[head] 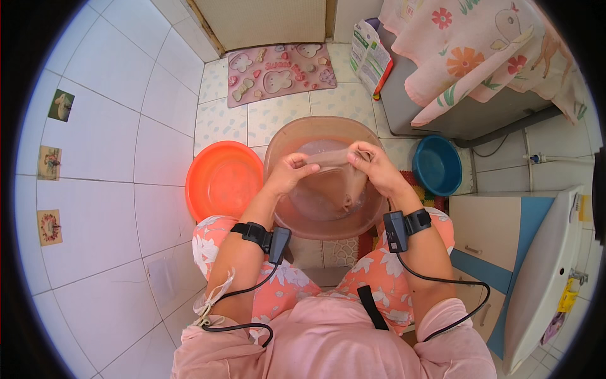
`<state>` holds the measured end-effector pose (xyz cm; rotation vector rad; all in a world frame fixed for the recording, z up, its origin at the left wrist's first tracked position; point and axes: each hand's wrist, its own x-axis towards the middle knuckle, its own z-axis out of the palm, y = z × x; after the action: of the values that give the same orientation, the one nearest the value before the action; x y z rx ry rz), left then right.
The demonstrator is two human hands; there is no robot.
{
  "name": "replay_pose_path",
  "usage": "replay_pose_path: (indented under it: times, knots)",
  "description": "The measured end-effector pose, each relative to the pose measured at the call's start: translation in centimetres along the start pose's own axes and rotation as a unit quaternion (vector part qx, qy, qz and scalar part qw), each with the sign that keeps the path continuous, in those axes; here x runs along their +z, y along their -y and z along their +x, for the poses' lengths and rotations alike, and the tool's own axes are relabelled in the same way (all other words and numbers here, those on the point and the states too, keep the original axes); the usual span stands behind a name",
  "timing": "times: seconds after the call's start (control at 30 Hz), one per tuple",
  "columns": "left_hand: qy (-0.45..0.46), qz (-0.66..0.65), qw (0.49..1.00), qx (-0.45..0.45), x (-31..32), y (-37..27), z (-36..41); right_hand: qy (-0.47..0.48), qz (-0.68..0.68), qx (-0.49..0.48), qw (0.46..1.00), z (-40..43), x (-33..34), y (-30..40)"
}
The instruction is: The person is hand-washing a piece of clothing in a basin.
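A thin beige sheer garment (331, 157), perhaps hosiery, is stretched between my hands above a large translucent pinkish basin (284, 135). My left hand (291, 174) pinches one end of its band between thumb and fingers. At the other end, my right hand (374, 166) grips the bunched fabric. From the right hand the rest of the garment hangs down to a twisted end over the basin. Cloudy, slightly sudsy water (307, 201) covers the basin's bottom. Whether the hanging end touches the water I cannot tell.
An orange basin (225, 182) stands left of the large basin, a blue basin (438, 166) to its right. A pink mat (284, 73) lies before the door (265, 21). A cloth-covered grey appliance (440, 118) and a washbasin cabinet (483, 222) line the right side.
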<state>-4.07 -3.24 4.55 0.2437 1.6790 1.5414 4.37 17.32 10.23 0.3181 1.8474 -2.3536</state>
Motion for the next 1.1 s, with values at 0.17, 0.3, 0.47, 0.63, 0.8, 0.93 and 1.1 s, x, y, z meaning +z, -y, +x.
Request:
replay_pose_path:
  times: [0.17, 0.3, 0.47, 0.63, 0.8, 0.93, 1.1]
  knots:
    - [-0.040, -0.342, 0.939, -0.015, 4.1, 0.1, 1.3, -0.171, -0.097, -0.103, 0.975, 2.1, 0.2, -5.6]
    - [-0.186, -0.334, 0.923, -0.046, 4.8, 2.6, 1.6, -0.121, -0.386, -0.206, 0.891, 0.8, 7.4, -5.1]
    - [-0.147, -0.368, 0.913, -0.094, 7.7, 2.0, 1.8, -0.257, -0.321, -0.117, 0.904, 2.4, 5.9, -6.0]
    - [-0.126, -0.405, 0.903, -0.066, 5.7, 3.2, 1.2, -0.246, -0.286, -0.197, 0.905, 1.7, 7.6, -6.2]
    - [-0.129, -0.352, 0.923, -0.082, 6.6, 1.4, 0.6, -0.263, -0.284, -0.125, 0.913, 1.6, 7.3, -6.0]
    - [-0.123, -0.336, 0.931, -0.074, 6.8, 1.7, 0.9, -0.266, -0.286, -0.133, 0.911, 2.0, 6.2, -6.5]
    - [-0.128, -0.334, 0.930, -0.078, 6.2, 2.8, 1.4, -0.272, -0.344, -0.230, 0.869, 1.1, 8.0, -6.4]
